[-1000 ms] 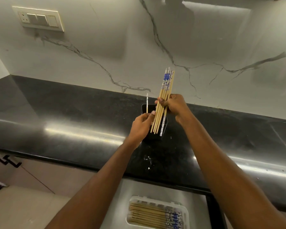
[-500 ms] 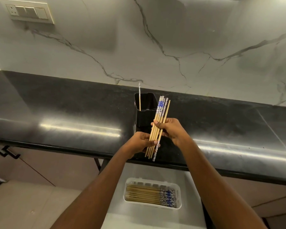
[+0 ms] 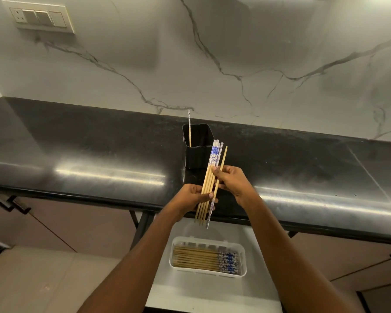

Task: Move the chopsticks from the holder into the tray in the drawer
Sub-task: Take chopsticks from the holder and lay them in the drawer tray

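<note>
A bundle of several wooden chopsticks [image 3: 213, 163] with blue-and-white ends stands nearly upright between my two hands, over the counter's front edge. My left hand [image 3: 190, 197] grips the lower part of the bundle; my right hand [image 3: 231, 181] pinches it higher up. Behind them, the black square holder [image 3: 197, 152] stands on the counter with one chopstick [image 3: 189, 127] left in it. Below, a white tray [image 3: 243, 265] lies in the open drawer [image 3: 190, 294], with several chopsticks [image 3: 196, 258] lying side by side in it, patterned ends to the right.
The glossy black countertop [image 3: 77, 159] runs across the view, backed by a white marble wall with a switch plate [image 3: 42, 18] at upper left. Cabinet fronts with dark handles [image 3: 9, 203] sit under the counter on the left.
Both hands have brought the bundle down and toward me, from above the holder to the counter's front edge. The view has tilted down, showing more of the drawer and tray.
</note>
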